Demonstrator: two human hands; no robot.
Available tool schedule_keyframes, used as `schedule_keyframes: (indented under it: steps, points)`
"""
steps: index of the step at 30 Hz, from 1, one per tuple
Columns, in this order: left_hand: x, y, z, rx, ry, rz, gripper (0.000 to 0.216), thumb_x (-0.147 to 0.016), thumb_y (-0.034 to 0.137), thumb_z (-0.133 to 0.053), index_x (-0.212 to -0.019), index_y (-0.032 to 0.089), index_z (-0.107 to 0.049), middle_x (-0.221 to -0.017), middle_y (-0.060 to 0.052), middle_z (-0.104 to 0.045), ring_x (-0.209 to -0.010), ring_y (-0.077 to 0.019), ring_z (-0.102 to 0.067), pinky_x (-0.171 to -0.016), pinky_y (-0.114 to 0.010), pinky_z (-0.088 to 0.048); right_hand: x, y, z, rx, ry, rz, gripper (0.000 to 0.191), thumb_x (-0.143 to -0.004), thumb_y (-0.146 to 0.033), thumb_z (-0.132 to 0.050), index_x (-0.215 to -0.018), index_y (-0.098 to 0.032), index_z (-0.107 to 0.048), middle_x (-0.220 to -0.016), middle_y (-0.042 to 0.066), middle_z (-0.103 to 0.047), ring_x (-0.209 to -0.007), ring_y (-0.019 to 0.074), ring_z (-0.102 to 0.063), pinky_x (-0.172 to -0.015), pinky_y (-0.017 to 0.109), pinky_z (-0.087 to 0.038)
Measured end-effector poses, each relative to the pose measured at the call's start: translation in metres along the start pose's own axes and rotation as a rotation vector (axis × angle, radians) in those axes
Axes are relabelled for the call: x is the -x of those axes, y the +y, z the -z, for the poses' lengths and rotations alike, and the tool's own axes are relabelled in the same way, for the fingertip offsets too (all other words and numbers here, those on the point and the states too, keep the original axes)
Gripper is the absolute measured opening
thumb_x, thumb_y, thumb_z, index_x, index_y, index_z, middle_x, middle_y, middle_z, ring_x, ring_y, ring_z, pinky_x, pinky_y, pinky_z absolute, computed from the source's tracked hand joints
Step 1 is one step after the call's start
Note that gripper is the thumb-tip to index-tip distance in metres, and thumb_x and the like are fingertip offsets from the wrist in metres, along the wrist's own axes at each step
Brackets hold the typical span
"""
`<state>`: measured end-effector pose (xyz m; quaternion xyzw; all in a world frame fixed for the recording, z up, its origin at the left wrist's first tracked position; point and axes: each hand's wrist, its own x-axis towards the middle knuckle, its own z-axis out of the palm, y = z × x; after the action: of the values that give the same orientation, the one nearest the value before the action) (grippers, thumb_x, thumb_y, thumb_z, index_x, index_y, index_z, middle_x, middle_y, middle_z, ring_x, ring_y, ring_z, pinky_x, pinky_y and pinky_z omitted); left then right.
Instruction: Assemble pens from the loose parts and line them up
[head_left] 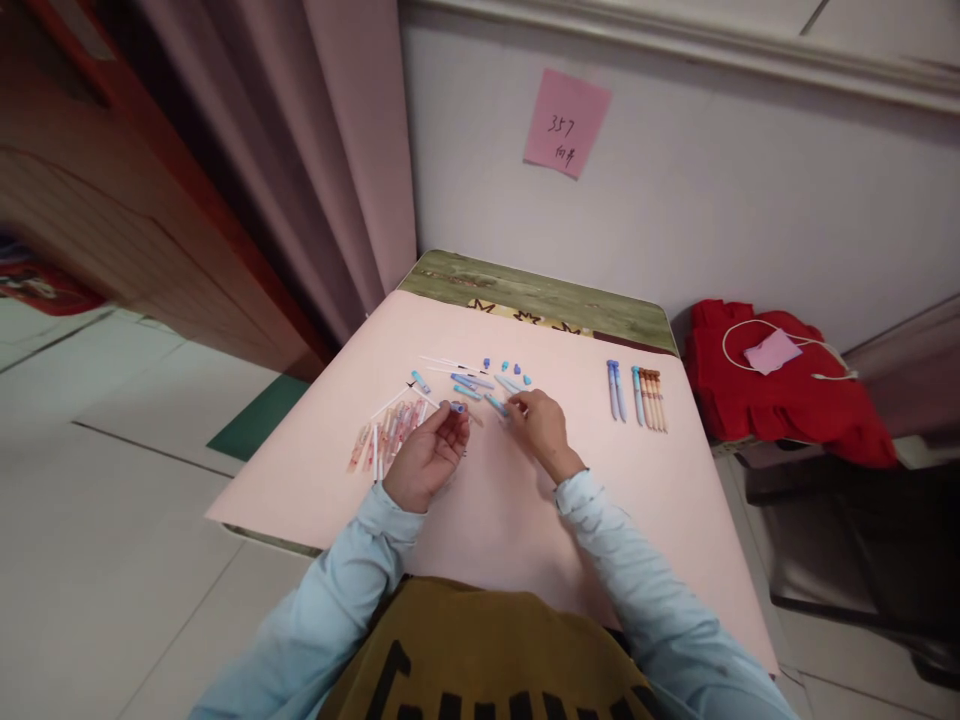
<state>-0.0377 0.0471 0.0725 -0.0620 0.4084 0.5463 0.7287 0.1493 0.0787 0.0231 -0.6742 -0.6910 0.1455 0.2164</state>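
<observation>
Pen barrel (495, 404), slim, light blue

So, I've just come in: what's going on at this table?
Someone is handling loose pen parts over a pale pink table cover. The left hand pinches a small blue piece; the right hand is at a light blue barrel, though whether it grips it is unclear. Pinkish patterned tubes lie to the left, small blue caps beyond the hands, and whole-looking pens in two groups to the right.

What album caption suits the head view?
Left hand holding a blue pen part, right hand beside a lighter piece, pens lined up on pink table cover.
</observation>
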Motion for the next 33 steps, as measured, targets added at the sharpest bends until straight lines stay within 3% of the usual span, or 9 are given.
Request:
schedule_keyframes:
  steps: [4, 9, 15, 20, 26, 30, 33]
  points:
    - [0.003, 0.000, 0.005, -0.042, -0.028, 0.011, 0.012, -0.093, 0.013, -0.055, -0.090, 0.009, -0.066, -0.071, -0.006, -0.069, -0.060, -0.0117, -0.067, -0.056, -0.020, -0.057, -0.010, -0.014, -0.018, 0.140, -0.071, -0.001, 0.019, -0.090, -0.033, -0.057, -0.099, -0.023, -0.071, -0.101, 0.005, -0.066, -0.085, 0.0167, -0.062, -0.071, 0.025, -0.041]
    - [0.003, -0.004, 0.013, -0.049, -0.026, 0.043, 0.011, -0.092, 0.011, -0.056, -0.094, 0.009, -0.066, -0.075, -0.006, -0.071, -0.064, -0.0131, -0.068, -0.058, -0.023, -0.057, -0.009, -0.022, -0.024, 0.184, -0.074, -0.013, 0.018, -0.091, -0.031, -0.055, -0.094, -0.021, -0.070, -0.100, 0.006, -0.065, -0.084, 0.0166, -0.062, -0.069, 0.025, -0.040]
    - [0.002, 0.001, 0.016, -0.036, -0.009, 0.051, 0.012, -0.093, 0.011, -0.054, -0.089, 0.008, -0.065, -0.076, -0.007, -0.070, -0.062, -0.0126, -0.067, -0.057, -0.022, -0.056, -0.003, -0.012, -0.004, 0.043, 0.013, -0.074, 0.017, -0.087, -0.033, -0.057, -0.090, -0.023, -0.070, -0.092, 0.003, -0.070, -0.079, 0.0161, -0.062, -0.066, 0.025, -0.038]
    - [0.002, 0.016, 0.019, 0.008, 0.029, -0.029, 0.017, -0.095, 0.011, -0.050, -0.084, 0.010, -0.064, -0.072, -0.006, -0.067, -0.059, -0.0102, -0.064, -0.055, -0.019, -0.056, 0.029, 0.004, 0.012, -0.038, 0.028, -0.228, 0.020, -0.085, -0.039, -0.056, -0.082, -0.025, -0.069, -0.074, -0.002, -0.070, -0.068, 0.0162, -0.062, -0.059, 0.025, -0.035]
    - [0.000, 0.013, 0.015, 0.027, 0.039, -0.026, 0.019, -0.095, 0.011, -0.050, -0.081, 0.008, -0.062, -0.071, -0.007, -0.067, -0.059, -0.0103, -0.064, -0.054, -0.019, -0.056, 0.069, -0.010, -0.002, 0.076, -0.062, -0.043, 0.014, -0.088, -0.034, -0.057, -0.090, -0.025, -0.068, -0.088, 0.000, -0.072, -0.073, 0.0147, -0.063, -0.059, 0.024, -0.031]
    - [0.001, 0.012, 0.014, 0.014, 0.034, -0.017, 0.019, -0.095, 0.011, -0.050, -0.081, 0.009, -0.062, -0.071, -0.006, -0.067, -0.059, -0.0109, -0.066, -0.055, -0.020, -0.057, 0.073, -0.013, -0.013, 0.185, -0.058, 0.017, 0.019, -0.093, -0.037, -0.054, -0.092, -0.024, -0.067, -0.091, 0.002, -0.070, -0.074, 0.0145, -0.063, -0.056, 0.024, -0.028]
    - [0.005, 0.016, 0.014, 0.026, 0.038, -0.045, 0.019, -0.095, 0.011, -0.049, -0.081, 0.009, -0.062, -0.071, -0.005, -0.067, -0.059, -0.0103, -0.066, -0.055, -0.019, -0.057, 0.070, -0.005, -0.011, 0.137, -0.010, 0.019, 0.020, -0.093, -0.039, -0.055, -0.098, -0.025, -0.068, -0.094, 0.001, -0.070, -0.077, 0.0139, -0.063, -0.058, 0.024, -0.030]
